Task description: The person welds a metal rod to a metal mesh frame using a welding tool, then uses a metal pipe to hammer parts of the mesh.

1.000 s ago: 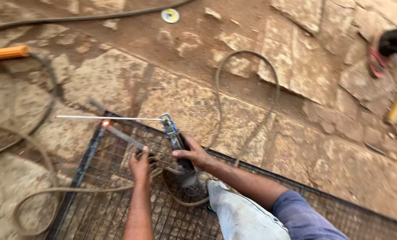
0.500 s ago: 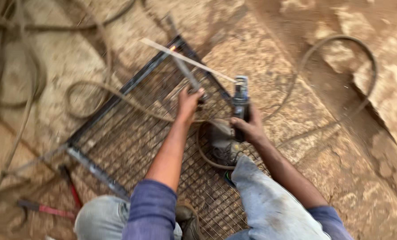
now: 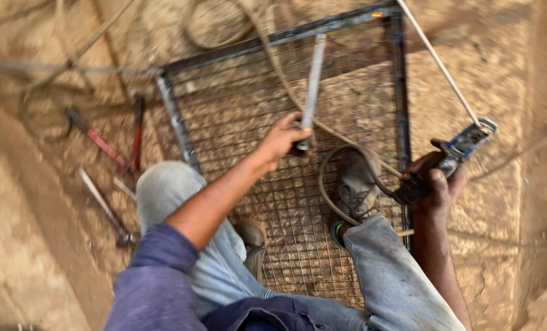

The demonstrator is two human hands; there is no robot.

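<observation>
A person crouches on a wire mesh panel (image 3: 267, 116) in a dark metal frame. The right hand (image 3: 436, 184) is closed around a welding holder (image 3: 454, 153), its thin rod (image 3: 439, 61) slanting away above it. The left hand (image 3: 282, 138), well apart from the right, grips the near end of a grey metal bar (image 3: 313, 79) lying across the mesh. Left of that hand, red-handled pliers (image 3: 111, 135) rest on the ground.

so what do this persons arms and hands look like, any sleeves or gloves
Both hands are bare, with no gloves. The left hand belongs to an arm whose blue-purple sleeve is pushed up above the elbow, leaving the forearm uncovered. The right hand looks grimy at the fingers; its forearm is bare too, and no sleeve shows on that side.
</observation>
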